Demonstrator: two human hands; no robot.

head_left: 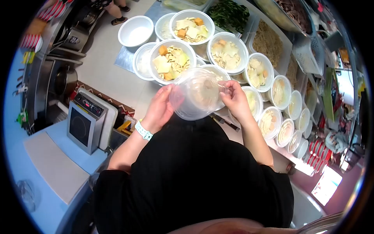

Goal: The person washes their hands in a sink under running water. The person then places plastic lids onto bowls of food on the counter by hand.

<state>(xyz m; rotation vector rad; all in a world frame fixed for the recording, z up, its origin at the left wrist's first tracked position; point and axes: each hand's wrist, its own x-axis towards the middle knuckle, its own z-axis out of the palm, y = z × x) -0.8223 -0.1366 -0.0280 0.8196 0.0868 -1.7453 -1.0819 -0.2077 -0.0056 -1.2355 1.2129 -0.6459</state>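
Observation:
Between my hands, in front of my chest, are clear round plastic lids (196,97), apparently a few nested together. My left hand (157,108) supports their left edge, fingers partly behind the plastic. Pinched at the right rim, they are also held by my right hand (236,100). Just beyond stands an uncovered bowl (171,62) of noodles with orange cubes and pale pieces. A similar uncovered bowl (191,30) is behind it. To the right, a bowl (228,53) appears to have a clear lid on. The lids partly hide another bowl beneath them.
An empty white bowl (135,32) sits at the counter's far left corner. Rows of lidded bowls (270,123) run along the right. Behind are containers of leafy greens (229,16) and noodles (267,43). An induction cooker (82,124) stands left; another person's legs (113,9) show at the top.

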